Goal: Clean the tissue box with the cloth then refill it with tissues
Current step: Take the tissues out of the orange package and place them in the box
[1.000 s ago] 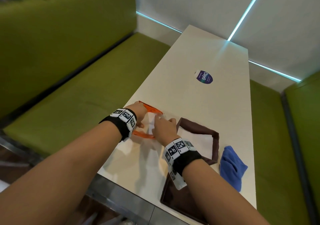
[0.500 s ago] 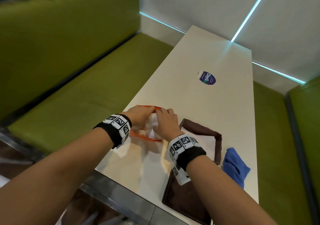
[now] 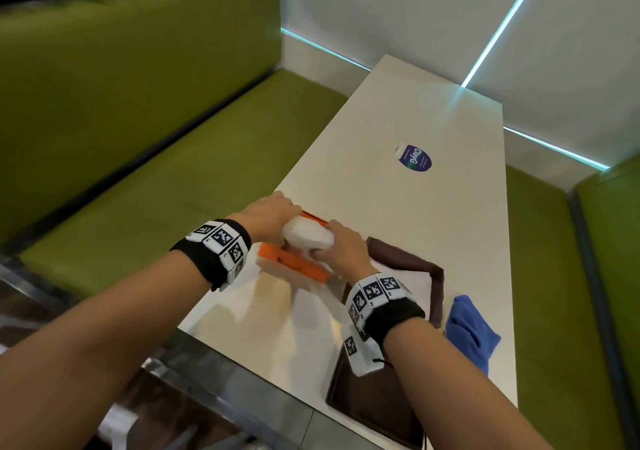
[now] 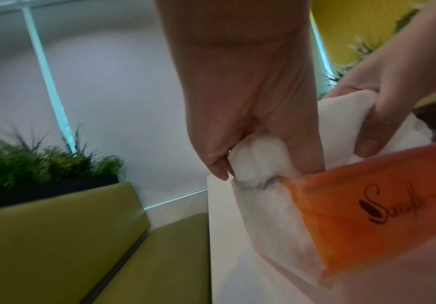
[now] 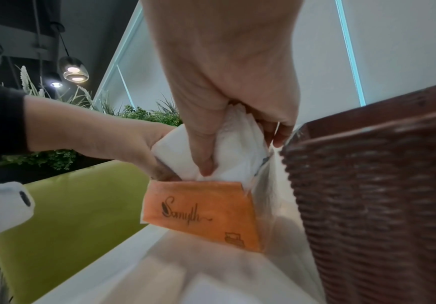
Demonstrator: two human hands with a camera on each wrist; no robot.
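Note:
An orange plastic tissue packet sits on the white table, tipped up on its side. A thick white wad of tissues sticks halfway out of its open top. My left hand grips the wad's left end, and my right hand pinches its right end. Just right of the packet stands the brown woven tissue box, open, with white tissue inside. The blue cloth lies crumpled to the right of the box.
A flat brown lid lies at the table's near edge under my right forearm. A round purple sticker is on the far half of the table. Green bench seats flank both sides, and a white wall closes the far end.
My hands were low in the flat packet before. They have since closed on the tissue wad and drawn it upward, and the packet has tipped up with it.

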